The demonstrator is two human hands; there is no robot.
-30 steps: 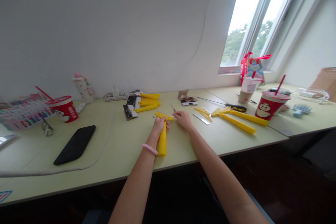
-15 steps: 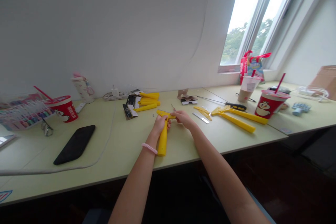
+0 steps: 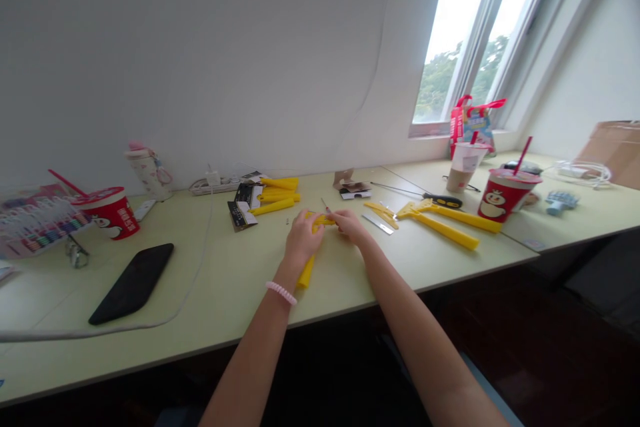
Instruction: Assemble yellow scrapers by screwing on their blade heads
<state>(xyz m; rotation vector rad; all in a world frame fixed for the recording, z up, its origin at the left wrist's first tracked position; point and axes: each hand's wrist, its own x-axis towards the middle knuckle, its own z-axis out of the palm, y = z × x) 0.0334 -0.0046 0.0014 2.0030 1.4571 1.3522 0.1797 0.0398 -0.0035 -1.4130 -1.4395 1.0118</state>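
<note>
My left hand is closed over the head of a yellow scraper-like tool, whose handle points toward the table's front edge. At the right end of that head, my right hand pinches a small thin tool with a narrow shaft. Much of the head is hidden under my fingers. To the right lie a silver blade, a yellow flat piece and more yellow tools with long handles. Yellow handles lie behind to the left.
Black card packaging and an opened small box lie toward the wall. A black phone, a cable and a red cup are on the left. On the right are a black-handled screwdriver and another red cup.
My left hand has shifted up over the yellow tool's head and covers more of it. The view has turned slightly, so the things on the table appear farther left.
</note>
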